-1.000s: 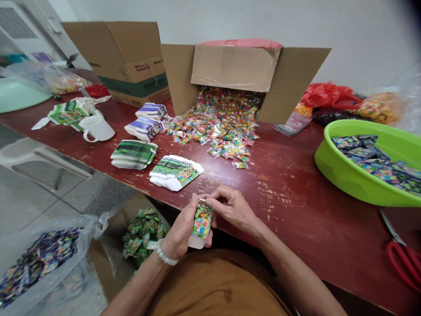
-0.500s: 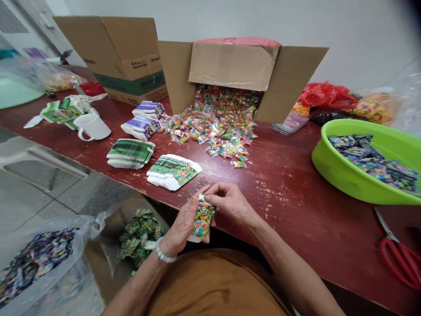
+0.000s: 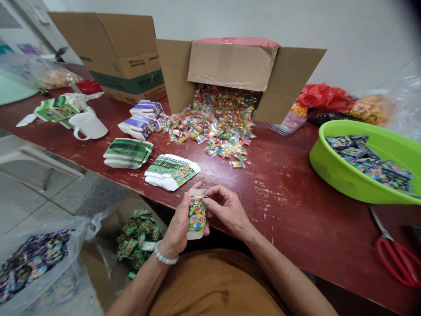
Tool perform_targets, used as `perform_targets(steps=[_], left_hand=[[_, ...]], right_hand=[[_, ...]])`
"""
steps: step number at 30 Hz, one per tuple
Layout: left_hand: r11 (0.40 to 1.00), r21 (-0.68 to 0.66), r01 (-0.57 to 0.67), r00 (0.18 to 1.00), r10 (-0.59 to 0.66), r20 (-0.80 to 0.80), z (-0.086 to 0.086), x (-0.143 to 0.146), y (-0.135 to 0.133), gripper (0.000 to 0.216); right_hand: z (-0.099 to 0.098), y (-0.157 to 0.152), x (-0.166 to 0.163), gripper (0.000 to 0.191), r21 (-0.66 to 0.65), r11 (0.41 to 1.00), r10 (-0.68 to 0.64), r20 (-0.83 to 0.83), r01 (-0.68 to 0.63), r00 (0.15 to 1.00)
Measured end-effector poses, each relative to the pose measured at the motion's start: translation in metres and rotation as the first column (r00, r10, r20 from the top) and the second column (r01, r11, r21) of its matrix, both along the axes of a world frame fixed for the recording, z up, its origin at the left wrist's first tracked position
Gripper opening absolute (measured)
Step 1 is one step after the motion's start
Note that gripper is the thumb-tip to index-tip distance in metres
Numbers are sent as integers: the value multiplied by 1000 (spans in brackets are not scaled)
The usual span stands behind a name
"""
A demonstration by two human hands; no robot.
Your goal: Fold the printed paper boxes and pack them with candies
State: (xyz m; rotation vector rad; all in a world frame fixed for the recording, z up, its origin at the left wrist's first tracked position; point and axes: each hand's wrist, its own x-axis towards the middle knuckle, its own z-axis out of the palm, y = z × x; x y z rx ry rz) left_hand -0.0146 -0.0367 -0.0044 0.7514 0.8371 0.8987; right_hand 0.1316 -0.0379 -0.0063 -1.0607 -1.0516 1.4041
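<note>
A small green printed carton (image 3: 197, 214) is held upright over the table's front edge. My left hand (image 3: 178, 224) is closed around its left side and back, with fingertips showing past its right edge. Thumb and forefinger of my right hand (image 3: 227, 210) pinch the carton's upper right edge. White flaps stick out at its top and bottom. Beyond my hands lies a fanned stack of flat green cartons (image 3: 173, 171), with another stack of green cartons (image 3: 127, 152) to its left. Wrapped candies (image 3: 217, 127) spill from an open cardboard box (image 3: 230, 66).
At right stand a lime-green basin (image 3: 342, 188) of dark packets and red-handled scissors (image 3: 396, 259). A white mug (image 3: 88, 126) and purple cartons (image 3: 140, 126) are at left. Below the table edge are a box of green packets (image 3: 138, 239) and a plastic bag (image 3: 79, 245) of purple packets.
The carton has turned more upright and face-on, and its top flap now stands up open. My right fingers have shifted slightly, from the top flap to the upper right edge.
</note>
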Motion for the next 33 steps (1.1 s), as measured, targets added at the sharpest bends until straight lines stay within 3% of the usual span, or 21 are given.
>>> perform_targets(steps=[3, 8, 12, 16, 23, 33], left_hand=[[1000, -19, -4, 1000, 4, 12, 0, 2, -2, 59], [1000, -26, -4, 1000, 5, 16, 1, 1, -3, 58], [998, -55, 30, 999, -29, 15, 2, 1, -3, 61], [997, -58, 49, 999, -49, -6, 3, 2, -4, 65], [997, -37, 75, 995, -77, -70, -2, 1, -3, 70], [995, -11, 102, 994, -102, -38, -4, 0, 0, 70]], right_hand=[[2, 0, -3, 23, 56, 998, -16, 9, 15, 1000], [3, 4, -3, 32, 7, 1000, -7, -98, 8, 995], [6, 5, 4, 20, 99, 989, 100, 75, -108, 992], [10, 5, 11, 16, 176, 970, 126, 218, -166, 968], [10, 9, 6, 9, 63, 980, 183, 93, -189, 979], [10, 13, 4, 16, -89, 980, 167, -104, -176, 980]])
